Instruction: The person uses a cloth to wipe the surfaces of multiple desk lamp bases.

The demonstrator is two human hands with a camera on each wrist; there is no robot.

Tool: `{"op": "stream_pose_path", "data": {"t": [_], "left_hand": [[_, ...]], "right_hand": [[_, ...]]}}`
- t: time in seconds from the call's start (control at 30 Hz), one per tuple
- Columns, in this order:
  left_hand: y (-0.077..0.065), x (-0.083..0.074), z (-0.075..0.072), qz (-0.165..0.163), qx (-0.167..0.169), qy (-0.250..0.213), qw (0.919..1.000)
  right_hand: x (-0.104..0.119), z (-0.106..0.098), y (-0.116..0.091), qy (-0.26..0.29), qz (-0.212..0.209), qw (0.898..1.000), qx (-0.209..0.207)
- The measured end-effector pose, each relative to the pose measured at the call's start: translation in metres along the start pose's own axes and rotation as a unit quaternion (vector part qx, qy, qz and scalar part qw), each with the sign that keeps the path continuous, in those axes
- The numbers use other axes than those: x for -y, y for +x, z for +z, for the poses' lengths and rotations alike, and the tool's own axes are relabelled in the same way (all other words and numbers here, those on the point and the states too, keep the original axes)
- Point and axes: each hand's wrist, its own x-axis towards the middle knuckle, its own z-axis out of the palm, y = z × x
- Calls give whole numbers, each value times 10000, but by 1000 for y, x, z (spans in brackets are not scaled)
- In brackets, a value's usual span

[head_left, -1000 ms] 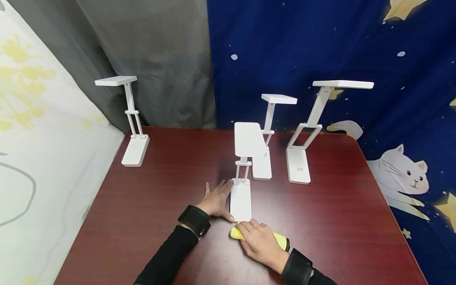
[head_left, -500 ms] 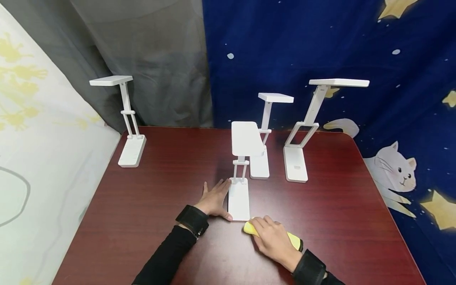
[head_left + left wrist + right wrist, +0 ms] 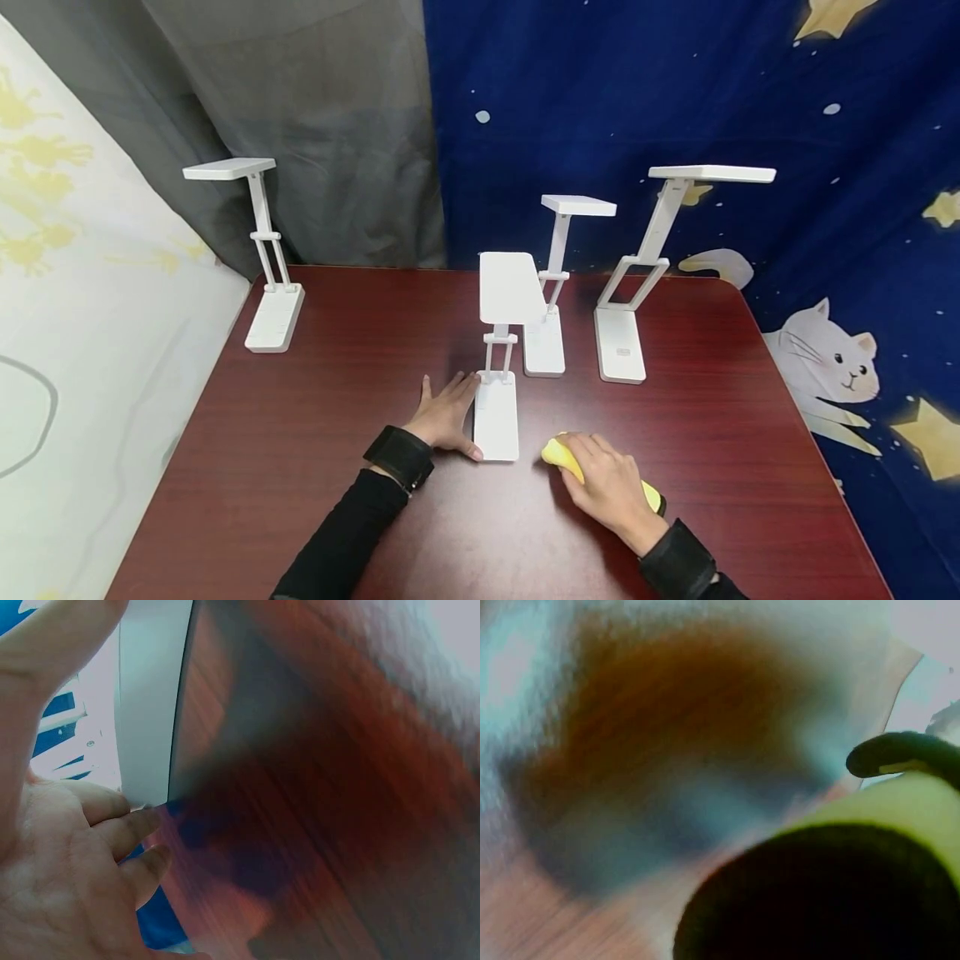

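Note:
A white folding desk lamp [image 3: 496,425] stands upright near the middle of the table in the head view. My left hand [image 3: 442,417] lies along the left side of its base, fingers spread. The thumb is at the near corner and the fingertips at the far end. In the left wrist view those fingers reach the end of the white base [image 3: 150,712]. To the right of the lamp, apart from it, my right hand [image 3: 609,487] grips a yellow rounded cylinder with a black end [image 3: 559,455]. In the right wrist view its dark round end [image 3: 825,900] fills the lower right.
Two more white lamps stand behind and to the right, one close behind the middle lamp [image 3: 543,346], one farther right [image 3: 621,350]. Another lamp [image 3: 275,321] is at the back left. The dark red table [image 3: 337,400] meets grey and blue curtains [image 3: 525,100] at its back edge.
My right hand has moved right with the yellow cylinder, away from the near edge of the lamp base. The lamp and left hand shift slightly left in the head view, the lamp turning a little.

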Motion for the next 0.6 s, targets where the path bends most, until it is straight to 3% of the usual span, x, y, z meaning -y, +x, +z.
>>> {"op": "stream_pose_path", "data": {"t": [0.6], "left_hand": [[16,25,-19,-156,153,-19,9998]], "right_hand": [[-7,-3,-5,57,292,9996,-16]]}}
